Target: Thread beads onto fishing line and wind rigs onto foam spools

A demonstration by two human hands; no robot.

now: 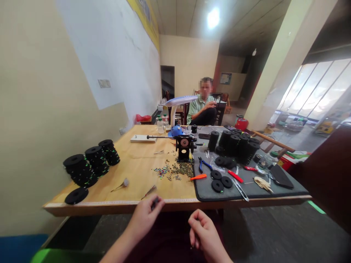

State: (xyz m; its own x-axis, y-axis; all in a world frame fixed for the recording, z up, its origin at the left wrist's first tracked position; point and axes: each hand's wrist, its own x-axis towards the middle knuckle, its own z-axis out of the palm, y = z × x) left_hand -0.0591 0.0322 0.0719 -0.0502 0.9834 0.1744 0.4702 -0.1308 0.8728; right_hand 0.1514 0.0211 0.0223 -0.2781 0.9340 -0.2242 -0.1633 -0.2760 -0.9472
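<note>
At the table's front edge, my left hand (145,216) is closed, a small dark object (155,203) showing between thumb and fingers; its kind is unclear. Just beyond it lies a thin bundle of fine strands (148,191). My right hand (202,231) hangs in front of the edge, its fingers curled and pinched; whatever they hold is too small to name. Small coloured beads (161,170) and little metal pieces (186,169) are scattered farther in. Behind those stands a black hand-cranked winding machine (183,148) with a long rod pointing left. A tufted bundle (124,183) rests to the left.
Stacked black foam spools (79,170) stand on the left, more (234,142) at the back right. The grey mat (203,190) carries blue-handled pliers (204,165), an orange-handled tool (199,177), tweezers (240,190) and foam discs (217,185). Beyond a desk lamp (181,100) sits a person (204,106).
</note>
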